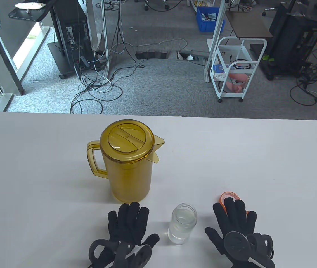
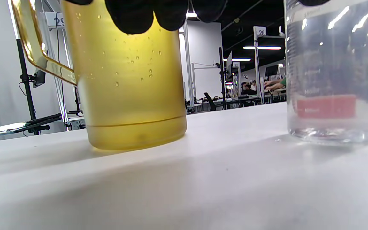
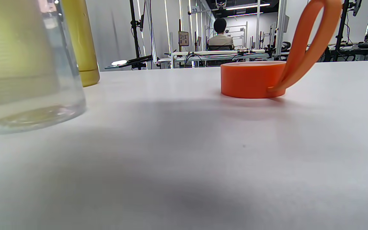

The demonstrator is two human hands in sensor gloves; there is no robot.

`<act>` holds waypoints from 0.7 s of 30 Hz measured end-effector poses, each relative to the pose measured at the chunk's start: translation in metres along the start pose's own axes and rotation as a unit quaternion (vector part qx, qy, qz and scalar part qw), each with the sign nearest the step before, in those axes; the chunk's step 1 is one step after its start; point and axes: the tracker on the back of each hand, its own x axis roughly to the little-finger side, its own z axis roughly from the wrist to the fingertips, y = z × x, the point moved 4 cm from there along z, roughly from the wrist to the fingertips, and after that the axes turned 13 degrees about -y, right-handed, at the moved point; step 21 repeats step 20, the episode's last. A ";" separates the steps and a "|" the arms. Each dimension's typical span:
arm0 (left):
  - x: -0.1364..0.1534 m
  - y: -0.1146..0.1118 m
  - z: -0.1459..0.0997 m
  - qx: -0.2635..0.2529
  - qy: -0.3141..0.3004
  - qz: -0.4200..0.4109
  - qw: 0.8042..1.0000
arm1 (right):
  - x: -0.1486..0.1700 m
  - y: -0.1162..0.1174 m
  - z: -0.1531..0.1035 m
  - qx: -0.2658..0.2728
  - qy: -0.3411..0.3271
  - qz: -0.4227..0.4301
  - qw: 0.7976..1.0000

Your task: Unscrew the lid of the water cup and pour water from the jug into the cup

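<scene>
An amber jug (image 1: 127, 160) with its lid on stands mid-table, handle to the left, spout to the right. The jug (image 2: 123, 80) fills the left wrist view. In front of it a clear cup (image 1: 182, 224) stands upright with no lid and some water inside; the cup (image 2: 332, 70) also shows in the left wrist view. The orange lid (image 1: 227, 197) with its loop lies on the table right of the cup; the lid (image 3: 252, 79) sits apart from the cup (image 3: 24, 64). My left hand (image 1: 130, 223) lies flat and open left of the cup. My right hand (image 1: 235, 220) lies flat, fingers straight, fingertips over the lid's near edge.
The white table (image 1: 259, 156) stretches wide around the objects, with its far edge against a carpeted floor. Beyond it stand a white cart (image 1: 235, 69), cables and equipment racks.
</scene>
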 end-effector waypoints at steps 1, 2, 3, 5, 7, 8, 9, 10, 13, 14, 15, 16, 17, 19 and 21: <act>0.001 -0.002 0.001 0.006 0.000 0.002 1.000 | -0.001 0.000 0.000 -0.001 -0.001 0.001 1.000; 0.001 -0.003 0.001 0.009 0.002 0.000 1.000 | -0.002 0.000 0.000 0.001 -0.003 0.005 1.000; 0.001 -0.004 0.001 0.011 0.002 -0.004 1.000 | -0.002 0.000 0.000 0.002 -0.004 0.006 1.000; 0.000 -0.004 0.001 0.009 0.001 -0.009 1.000 | -0.002 0.000 0.000 0.005 -0.007 0.007 1.000; -0.001 -0.004 0.001 0.005 -0.002 -0.003 1.000 | -0.001 0.000 0.000 0.007 -0.007 0.012 1.000; -0.002 -0.004 0.002 0.003 -0.003 0.000 1.000 | 0.000 0.000 0.000 0.007 -0.007 0.014 1.000; -0.002 -0.004 0.002 0.004 -0.003 0.001 1.000 | 0.000 0.000 0.000 0.006 -0.006 0.018 1.000; -0.002 -0.005 0.002 0.008 -0.004 -0.002 1.000 | 0.001 0.001 -0.001 0.004 -0.005 0.022 1.000; -0.002 -0.005 0.002 0.012 -0.003 -0.009 1.000 | 0.001 0.001 -0.001 0.001 -0.005 0.025 1.000; -0.002 -0.005 0.002 0.011 -0.003 -0.010 1.000 | 0.000 0.001 -0.001 0.001 -0.006 0.025 1.000; -0.002 -0.005 0.002 0.011 -0.003 -0.009 1.000 | 0.000 0.001 -0.001 0.001 -0.008 0.027 1.000; -0.002 -0.005 0.002 0.011 -0.003 -0.009 1.000 | -0.001 0.001 -0.001 0.002 -0.010 0.028 1.000; -0.002 -0.005 0.002 0.011 -0.003 -0.010 1.000 | -0.001 0.001 -0.001 0.002 -0.012 0.029 1.000; -0.002 -0.006 0.001 0.013 -0.005 -0.013 1.000 | -0.002 0.000 -0.001 0.002 -0.015 0.028 1.000; -0.001 -0.006 0.001 0.013 -0.004 -0.014 1.000 | -0.002 0.000 -0.001 0.002 -0.015 0.027 1.000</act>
